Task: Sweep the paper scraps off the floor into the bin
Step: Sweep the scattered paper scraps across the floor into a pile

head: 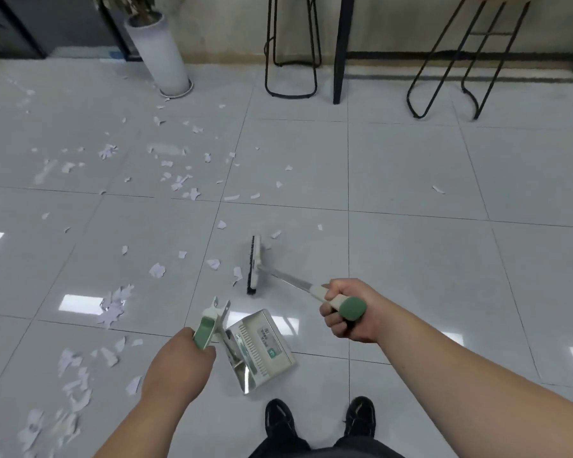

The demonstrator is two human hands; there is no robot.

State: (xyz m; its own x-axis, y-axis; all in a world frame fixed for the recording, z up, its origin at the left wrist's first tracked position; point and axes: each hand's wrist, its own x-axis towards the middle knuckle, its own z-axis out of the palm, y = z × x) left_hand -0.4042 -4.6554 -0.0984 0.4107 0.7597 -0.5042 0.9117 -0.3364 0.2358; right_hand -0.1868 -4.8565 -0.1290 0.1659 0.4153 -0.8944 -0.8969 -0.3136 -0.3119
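White paper scraps [176,183] lie scattered over the grey tiled floor, mostly left of centre and down the left edge. My right hand [349,310] grips the green-capped handle of a broom; its black-bristled broom head [254,264] rests on the floor ahead of me, a few scraps just to its left. My left hand [177,361] holds the green and white handle of a metal dustpan [262,350], which hangs just above my feet. No bin is in view.
A tall white planter [162,51] stands at the back left. Black metal stool legs [291,61] and a table leg [339,47] line the far wall, with more stool legs [457,61] to the right. My black shoes [321,421] are at the bottom.
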